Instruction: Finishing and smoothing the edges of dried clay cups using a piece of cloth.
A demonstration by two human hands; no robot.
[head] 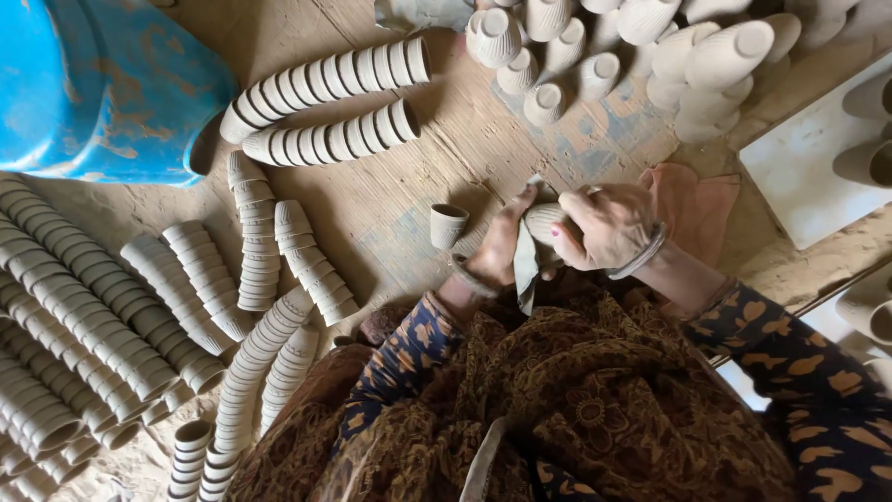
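My left hand (pixel 502 244) and my right hand (pixel 609 226) meet over a pale ribbed clay cup (pixel 545 221) held between them. A small grey cloth (pixel 526 268) hangs from under the cup, pressed against it by my left hand. My right hand wraps over the cup's far end. One single clay cup (pixel 447 224) stands upright on the floor just left of my left hand. Both wrists wear bangles, and my sleeves are dark with orange patterns.
Long nested stacks of clay cups (pixel 321 79) lie on the sandy floor at left and centre. Upturned cups (pixel 595 46) crowd the top right. A blue plastic tub (pixel 102 88) sits top left. A white board (pixel 808 167) carries more cups at right. A pink cloth (pixel 692 200) lies beside my right hand.
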